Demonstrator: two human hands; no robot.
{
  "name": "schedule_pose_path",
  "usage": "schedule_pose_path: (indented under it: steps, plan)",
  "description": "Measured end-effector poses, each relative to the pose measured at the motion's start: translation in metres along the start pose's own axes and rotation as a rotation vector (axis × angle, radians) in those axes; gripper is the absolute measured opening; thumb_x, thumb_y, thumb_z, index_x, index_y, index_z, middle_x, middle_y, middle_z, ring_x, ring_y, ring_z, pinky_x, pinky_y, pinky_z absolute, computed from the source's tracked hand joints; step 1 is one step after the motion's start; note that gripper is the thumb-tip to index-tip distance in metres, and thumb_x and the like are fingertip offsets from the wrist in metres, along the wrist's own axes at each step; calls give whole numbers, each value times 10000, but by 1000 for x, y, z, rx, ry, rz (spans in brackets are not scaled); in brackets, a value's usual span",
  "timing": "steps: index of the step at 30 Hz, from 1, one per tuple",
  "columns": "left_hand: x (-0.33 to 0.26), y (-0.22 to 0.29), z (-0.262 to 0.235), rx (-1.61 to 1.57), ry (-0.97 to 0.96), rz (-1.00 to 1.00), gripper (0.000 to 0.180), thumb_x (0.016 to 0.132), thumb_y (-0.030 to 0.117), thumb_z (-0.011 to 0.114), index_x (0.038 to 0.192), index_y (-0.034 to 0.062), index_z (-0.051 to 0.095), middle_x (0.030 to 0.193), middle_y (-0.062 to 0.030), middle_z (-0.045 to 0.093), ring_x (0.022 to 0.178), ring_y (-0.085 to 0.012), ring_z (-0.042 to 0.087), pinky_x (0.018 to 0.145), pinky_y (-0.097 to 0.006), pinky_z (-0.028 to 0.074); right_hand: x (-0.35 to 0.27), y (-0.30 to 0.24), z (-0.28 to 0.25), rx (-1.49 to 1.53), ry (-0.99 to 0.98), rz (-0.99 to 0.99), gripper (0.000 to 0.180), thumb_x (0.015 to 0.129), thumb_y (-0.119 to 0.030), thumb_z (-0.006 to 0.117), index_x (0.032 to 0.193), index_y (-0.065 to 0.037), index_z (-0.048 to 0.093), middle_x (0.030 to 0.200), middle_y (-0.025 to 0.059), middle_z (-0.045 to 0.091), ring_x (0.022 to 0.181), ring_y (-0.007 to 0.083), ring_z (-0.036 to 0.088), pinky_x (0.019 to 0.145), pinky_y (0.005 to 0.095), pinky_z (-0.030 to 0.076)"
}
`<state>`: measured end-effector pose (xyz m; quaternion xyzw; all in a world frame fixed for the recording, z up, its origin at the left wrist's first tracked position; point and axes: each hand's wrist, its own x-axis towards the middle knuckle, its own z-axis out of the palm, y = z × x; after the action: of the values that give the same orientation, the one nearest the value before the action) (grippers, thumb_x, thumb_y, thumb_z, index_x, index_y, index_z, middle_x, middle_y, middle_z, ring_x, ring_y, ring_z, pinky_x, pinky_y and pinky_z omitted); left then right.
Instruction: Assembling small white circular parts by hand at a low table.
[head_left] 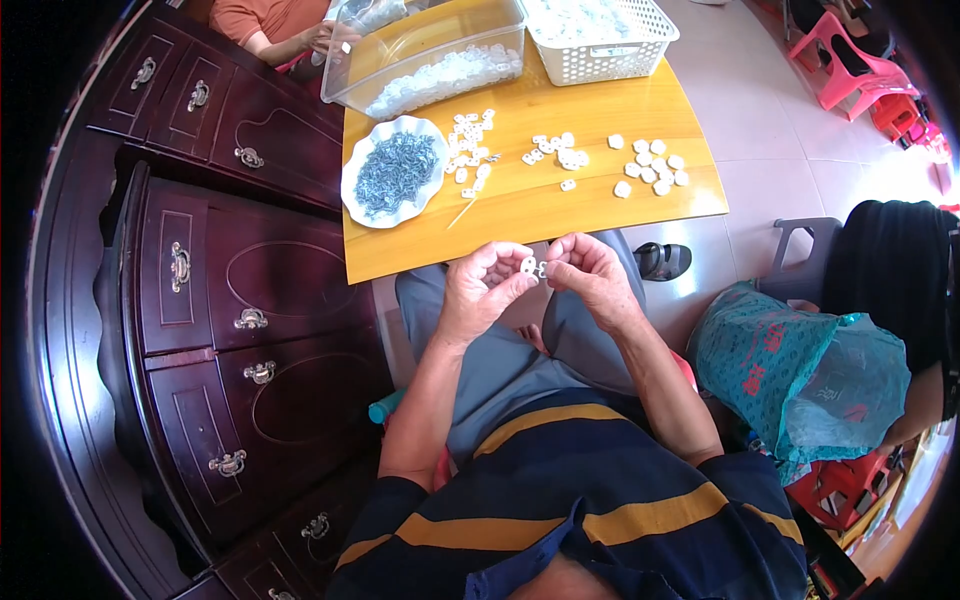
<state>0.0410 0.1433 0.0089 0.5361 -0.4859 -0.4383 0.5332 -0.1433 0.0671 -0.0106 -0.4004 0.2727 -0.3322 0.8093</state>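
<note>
Above the yellow table [560,215], the white basket [600,35] and the clear plastic bin [430,55] were cut off by the picture's top edge. The other person [275,25] beyond the table's far left corner showed only an orange sleeve and a hand. The small white part [530,267] pinched just before the table's near edge was too small to make out.
</note>
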Motion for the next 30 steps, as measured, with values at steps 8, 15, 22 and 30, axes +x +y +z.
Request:
schedule_pose_path:
  steps: [8,15,22,30]
  plan:
    - [0,-2,-1,-14,-28,-31,256,879,16,772,1120,0,686,952,-14,713,823,-66,658,771,-220,543,1,5,-6,-7,-27,-11,86,935,-34,694,1008,-38,651,878,-3,661,762,74,616,697,222,498]
    - [2,5,-1,139,-40,31,225,868,-3,770,1080,7,696,934,-28,732,821,-68,681,739,-225,561,1,5,-7,-19,-31,23,99,919,-22,691,1009,-35,651,879,5,663,750,83,610,697,231,497]
    - [2,0,-2,33,-45,-9,225,869,-7,771,1079,1,693,934,-19,725,827,-64,675,756,-222,556,1,4,-6,6,-25,48,104,914,-20,692,1009,-34,653,871,8,667,745,90,616,690,235,496]
    - [2,-6,-1,-37,-48,-23,224,877,-3,765,1087,-2,686,937,-15,720,835,-68,676,762,-223,555,0,4,-6,-1,-20,45,105,908,-21,699,1002,-38,657,862,7,666,737,92,617,685,238,500]
